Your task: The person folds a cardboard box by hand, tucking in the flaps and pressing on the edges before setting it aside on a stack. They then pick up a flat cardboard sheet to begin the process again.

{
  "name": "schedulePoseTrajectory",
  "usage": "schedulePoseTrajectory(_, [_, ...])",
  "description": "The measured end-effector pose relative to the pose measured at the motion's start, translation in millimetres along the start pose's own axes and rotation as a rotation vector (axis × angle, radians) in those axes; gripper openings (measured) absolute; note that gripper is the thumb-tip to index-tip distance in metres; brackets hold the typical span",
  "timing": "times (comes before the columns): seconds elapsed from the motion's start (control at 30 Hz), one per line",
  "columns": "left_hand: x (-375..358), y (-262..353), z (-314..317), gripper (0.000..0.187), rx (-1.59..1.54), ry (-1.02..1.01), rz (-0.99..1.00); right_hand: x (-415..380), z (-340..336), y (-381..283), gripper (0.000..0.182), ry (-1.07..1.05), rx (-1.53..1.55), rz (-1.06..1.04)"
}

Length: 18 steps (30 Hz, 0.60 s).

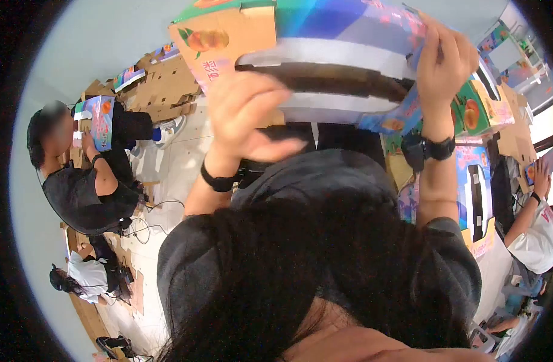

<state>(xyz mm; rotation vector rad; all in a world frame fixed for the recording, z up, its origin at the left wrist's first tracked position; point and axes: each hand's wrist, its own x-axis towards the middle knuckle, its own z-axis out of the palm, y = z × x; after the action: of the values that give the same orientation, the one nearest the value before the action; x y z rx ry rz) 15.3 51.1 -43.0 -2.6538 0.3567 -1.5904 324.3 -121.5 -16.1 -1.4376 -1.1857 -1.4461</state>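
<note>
A colourful printed carton [349, 27] with fruit pictures stands before me at the top of the view. Between its pale flap edges [343, 51] runs a long dark opening. My right hand [447, 63] grips the carton's right end, fingers bent over its edge. On the other side, my left hand [246, 114] is held at the carton's near left corner, slightly smeared by motion. Its thumb is spread from the fingers, and nothing shows between them. Both wrists wear black bands.
More printed cartons [474, 187] stand to my right. Flattened brown cardboard [159, 84] lies at the left along the wall. A seated person [83, 175] at the left holds a similar carton [101, 123]. Another person [539, 235] works at the right. Cables [147, 226] trail over the floor.
</note>
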Motion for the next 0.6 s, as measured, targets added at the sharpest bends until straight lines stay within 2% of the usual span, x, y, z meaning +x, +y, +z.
schedulePoseTrajectory(0.03, [0, -1, 15, 0.065, 0.031, -0.073, -0.048, 8, -2, -8, 0.016, -0.084, -0.005, 0.04])
schedulePoseTrajectory(0.13, [-11, -1, 45, 0.067, 0.155, -0.265, -0.116, 29, 17, -24, 0.012, 0.017, 0.04, 0.01])
schedulePoseTrajectory(0.2, [-12, -4, 53, 0.07, 0.19, -0.313, -0.135, 32, 21, -24, 0.016, -0.104, -0.093, 0.019])
schedulePoseTrajectory(0.3, [-10, -17, 59, 0.072, 0.164, -0.27, -0.165, 22, 24, -33, 0.052, -0.229, -0.218, -0.005])
schedulePoseTrajectory(0.4, [-10, -39, 64, 0.076, 0.108, -0.263, -0.18, -6, 30, -32, 0.032, -0.214, -0.003, -0.122])
schedulePoseTrajectory(0.43, [-8, -44, 65, 0.076, 0.089, -0.267, -0.184, -18, 25, -41, 0.044, -0.357, 0.056, -0.086])
schedulePoseTrajectory(0.47, [-6, -49, 66, 0.076, 0.07, -0.272, -0.186, -29, 24, -47, 0.044, -0.453, 0.145, -0.044])
schedulePoseTrajectory(0.6, [-3, -68, 75, 0.071, 0.072, -0.319, -0.173, -65, 41, -47, 0.049, -0.536, 0.155, -0.039])
